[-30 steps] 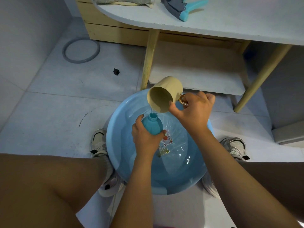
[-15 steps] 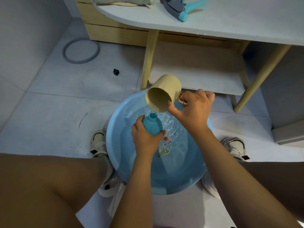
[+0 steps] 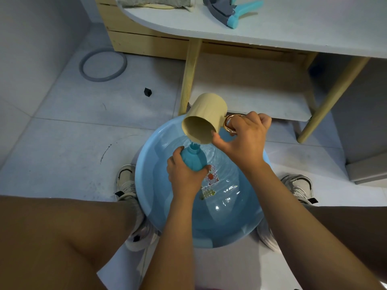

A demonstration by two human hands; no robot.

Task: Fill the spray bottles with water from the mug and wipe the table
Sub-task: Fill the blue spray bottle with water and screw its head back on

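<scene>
My left hand (image 3: 183, 176) grips a blue spray bottle (image 3: 193, 159) with its neck open, upright over a blue basin (image 3: 146, 191) of water on the floor. My right hand (image 3: 245, 139) holds a beige mug (image 3: 204, 118) by its copper handle, tipped far over with its mouth facing me. A thin stream of water runs from the mug's rim into the bottle's neck. The bottle's lower part is hidden by my left hand. On the white table (image 3: 293, 28) above lies a grey and teal spray head (image 3: 230, 8).
A folded grey cloth (image 3: 155, 1) lies on the table's left end. Wooden table legs (image 3: 189, 76) and a low shelf (image 3: 251, 97) stand just beyond the basin. A grey ring (image 3: 102, 64) and a small black piece (image 3: 147, 92) lie on the tiled floor. My knees and shoes flank the basin.
The mug has tipped a little further and risen slightly while the water keeps running. My left hand and the bottle have stayed in place.
</scene>
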